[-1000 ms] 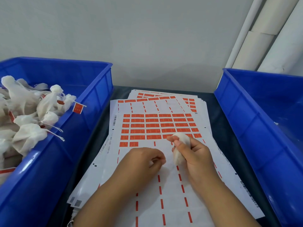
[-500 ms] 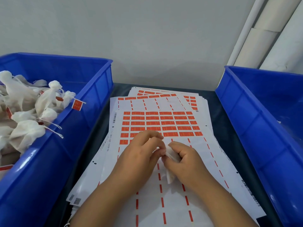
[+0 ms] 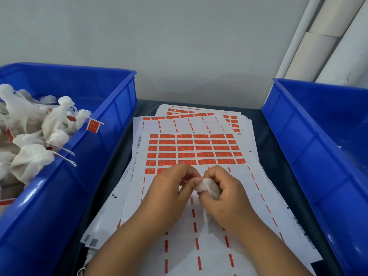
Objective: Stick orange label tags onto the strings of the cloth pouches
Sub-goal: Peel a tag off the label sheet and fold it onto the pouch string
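the hands have closed together since a moment ago, at lower centre of the frame over the label sheet. the right hand grips a pouch; the left hand pinches at its top, fingers curled, likely working the string for a tag.

Label sheet margin reads "0802-1600 14458-56".

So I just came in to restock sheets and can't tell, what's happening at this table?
A person is tagging cloth pouches. The right hand grips a white pouch above the label sheets, and the left hand pinches at its top. Whether a label is on it cannot be seen. The left bin holds pouches, some tagged.
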### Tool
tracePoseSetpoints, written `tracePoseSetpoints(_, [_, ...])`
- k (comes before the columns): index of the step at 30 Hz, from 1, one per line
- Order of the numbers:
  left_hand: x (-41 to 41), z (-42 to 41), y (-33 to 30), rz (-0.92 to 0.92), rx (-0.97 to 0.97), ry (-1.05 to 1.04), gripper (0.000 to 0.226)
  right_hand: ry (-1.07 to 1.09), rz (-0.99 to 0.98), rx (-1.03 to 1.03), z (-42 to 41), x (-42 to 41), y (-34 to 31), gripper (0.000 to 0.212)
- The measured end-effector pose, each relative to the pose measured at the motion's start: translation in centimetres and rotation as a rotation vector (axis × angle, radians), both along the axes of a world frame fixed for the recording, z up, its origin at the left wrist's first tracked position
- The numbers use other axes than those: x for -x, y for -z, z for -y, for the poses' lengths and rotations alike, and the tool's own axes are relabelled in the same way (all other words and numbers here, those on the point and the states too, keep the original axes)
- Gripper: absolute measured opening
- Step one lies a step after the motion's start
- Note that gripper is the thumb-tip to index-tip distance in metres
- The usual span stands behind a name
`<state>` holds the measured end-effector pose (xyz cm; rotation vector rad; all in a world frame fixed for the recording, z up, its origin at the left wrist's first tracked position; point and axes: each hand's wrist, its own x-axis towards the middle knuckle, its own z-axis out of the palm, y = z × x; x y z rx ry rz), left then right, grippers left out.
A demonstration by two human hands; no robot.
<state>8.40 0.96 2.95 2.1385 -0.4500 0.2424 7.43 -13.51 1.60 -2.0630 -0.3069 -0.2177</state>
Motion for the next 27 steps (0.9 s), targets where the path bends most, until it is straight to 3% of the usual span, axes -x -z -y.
tracePoseSetpoints(5, [-0.04, -0.08, -0.14, -0.030, 0.068, 0.007, 0.027, -0.029, -0.007, -0.053, 0.03, -0.19, -0.07, 0.004])
tracePoseSetpoints(17, [-0.34, -0.34, -0.29, -0.236, 0.325, -0.064, 0.009, -0.037, -0.015, -0.087, 0.01, -0.03, -0.17, 0.014])
tracePoseSetpoints(23, [-0.69, -0.44, -0.02, -0.386, 0.363, -0.020, 0.010, -0.040, -0.032, -0.184, -0.02, 0.11, -0.49, 0.008])
tracePoseSetpoints(27, [-0.82, -0.32, 0.10, -0.461, 0.268, -0.029, 0.016, -0.016, -0.028, -0.215, 0.17, -0.14, -0.36, 0.012])
